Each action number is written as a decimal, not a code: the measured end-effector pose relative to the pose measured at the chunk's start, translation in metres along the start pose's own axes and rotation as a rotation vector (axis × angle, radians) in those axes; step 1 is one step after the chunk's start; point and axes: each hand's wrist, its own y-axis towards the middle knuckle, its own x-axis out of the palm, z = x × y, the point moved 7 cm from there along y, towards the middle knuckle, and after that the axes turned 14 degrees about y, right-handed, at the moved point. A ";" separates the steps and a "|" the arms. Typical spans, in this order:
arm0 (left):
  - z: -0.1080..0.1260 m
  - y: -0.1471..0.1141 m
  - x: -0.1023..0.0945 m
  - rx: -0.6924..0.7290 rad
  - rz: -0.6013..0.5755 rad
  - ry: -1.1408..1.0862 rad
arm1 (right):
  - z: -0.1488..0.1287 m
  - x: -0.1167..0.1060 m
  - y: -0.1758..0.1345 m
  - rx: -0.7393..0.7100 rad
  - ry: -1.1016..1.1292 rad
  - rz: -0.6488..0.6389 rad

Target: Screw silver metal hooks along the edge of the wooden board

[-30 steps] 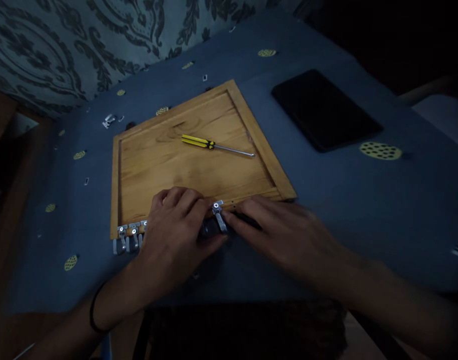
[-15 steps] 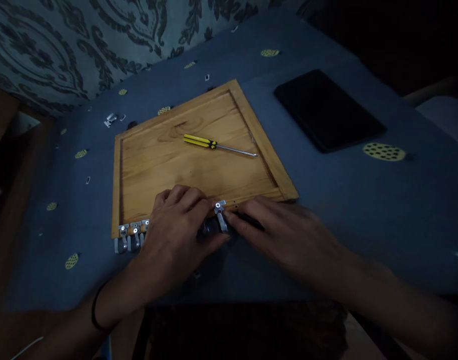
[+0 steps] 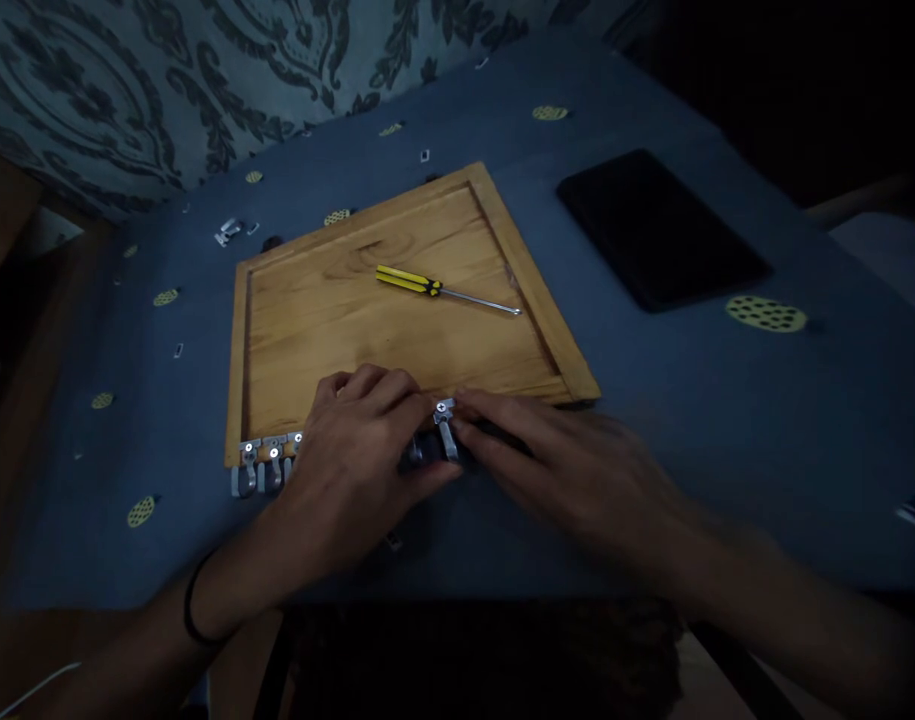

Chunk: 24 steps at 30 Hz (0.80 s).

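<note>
A framed wooden board lies on the cloth. Along its near edge sit several small metal hooks, each with a cross-head screw; one metal hook shows between my hands. My left hand is curled over the near edge, its index finger by the top of that hook and its thumb under the lower end. From the other side, the fingertips of my right hand press against the same hook. More hooks stick out to the left of my left hand. On the board rests a yellow and black screwdriver.
A dark flat tablet-like object lies to the right of the board. Beyond the board's far left corner is a small metal piece. The table carries a blue cloth with yellow prints, and a patterned wall or curtain stands behind.
My right index finger has moved left onto the top of the hook, covering the edge beside it. The view has shifted slightly; my left hand stays in its place.
</note>
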 end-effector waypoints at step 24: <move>-0.015 -0.014 -0.012 -0.056 0.016 -0.026 | -0.002 -0.002 0.004 -0.045 -0.055 -0.102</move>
